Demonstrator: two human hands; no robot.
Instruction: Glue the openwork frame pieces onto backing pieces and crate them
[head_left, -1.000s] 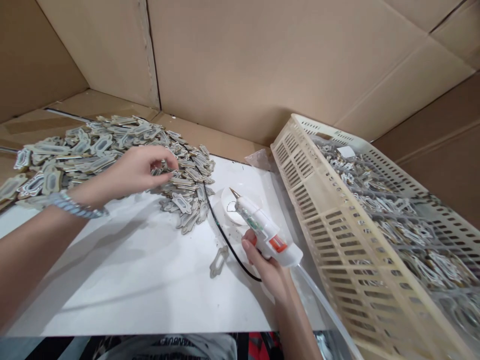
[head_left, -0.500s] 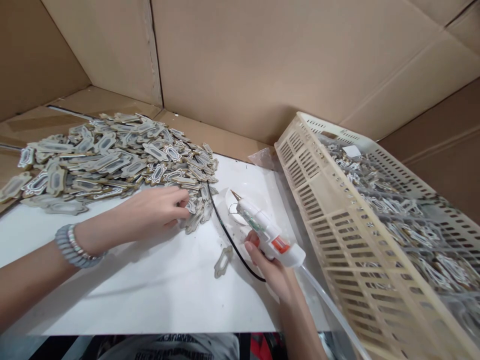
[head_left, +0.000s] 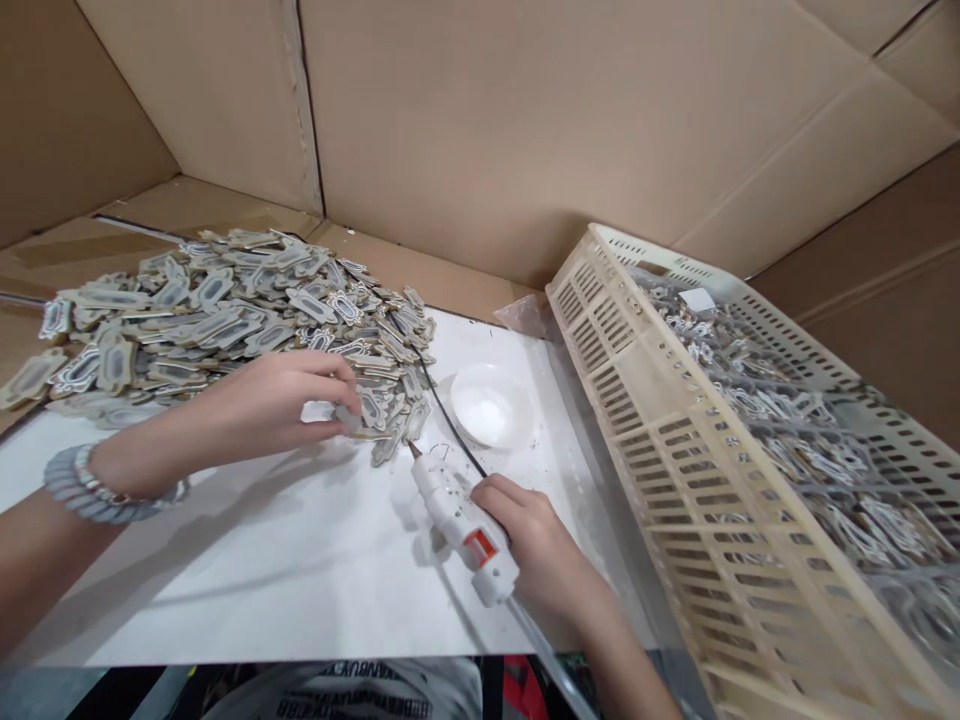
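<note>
My left hand (head_left: 281, 402) lies at the near edge of a big pile of flat grey and tan ornate pieces (head_left: 217, 310), its fingers pinched on one piece (head_left: 352, 418) there. A beaded bracelet (head_left: 90, 490) is on that wrist. My right hand (head_left: 529, 535) grips a white hot glue gun (head_left: 457, 515) low over the white board (head_left: 300, 570), with the nozzle pointing up-left toward the pile's edge. A black cord (head_left: 450, 430) runs past the gun.
A small white dish (head_left: 489, 405) stands just beyond the glue gun. A cream slotted plastic crate (head_left: 675, 450) full of white ornate pieces fills the right side. Brown cardboard walls (head_left: 487, 130) close off the back and left.
My right hand has swung the glue gun down and left, away from the dish and toward the pile. My left hand stays at the pile's near edge, now pinching a piece.
</note>
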